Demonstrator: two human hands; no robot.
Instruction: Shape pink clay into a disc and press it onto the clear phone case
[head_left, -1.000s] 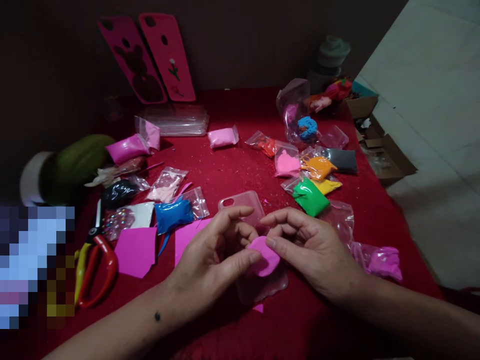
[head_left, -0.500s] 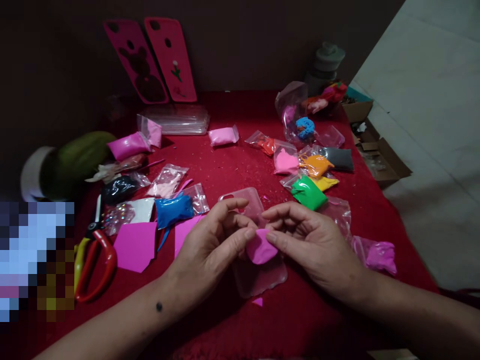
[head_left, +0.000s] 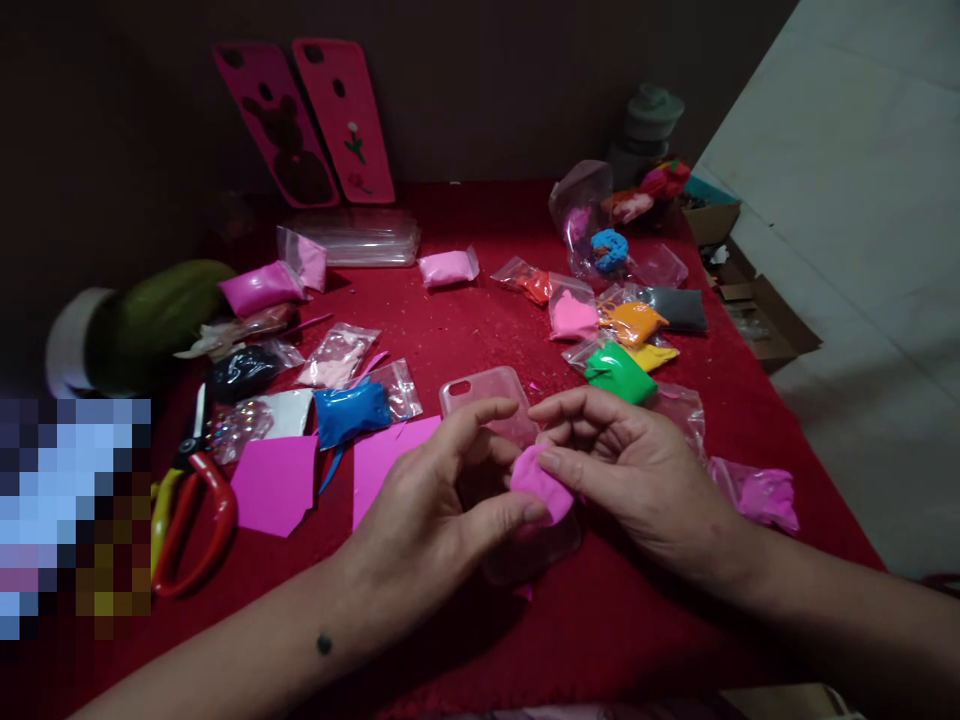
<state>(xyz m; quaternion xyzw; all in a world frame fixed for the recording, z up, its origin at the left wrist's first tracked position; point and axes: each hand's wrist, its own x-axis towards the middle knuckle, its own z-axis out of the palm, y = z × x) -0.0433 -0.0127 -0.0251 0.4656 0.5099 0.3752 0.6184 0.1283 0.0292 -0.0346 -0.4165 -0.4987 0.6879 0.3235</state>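
**Pink clay disc pinched between two hands over a clear phone case**

Just below and right of the frame's centre, the flattened clay is held by its edges. The left hand pinches it, thumb on the lower part and forefinger arched away above; the fingers behind are partly hidden. The right hand pinches the upper edge, thumb on the near face, with its other fingers bent behind. The phone case lies beneath, its camera opening toward the top; the hands cover its middle, so whether the clay touches it cannot be told.

All this sits on a red tablecloth. At lower left, scissors with red and yellow handles lie beside a magenta sheet. Just above that sheet are a bag of beads and a blue clay packet. Right of centre, a green clay packet lies against a yellow one, with an orange packet just above. A bag of magenta clay rests right of the right hand.

At upper left, two decorated phone cases lean upright side by side, one with a brown bear, the other with flowers. A bottle stands at upper right.
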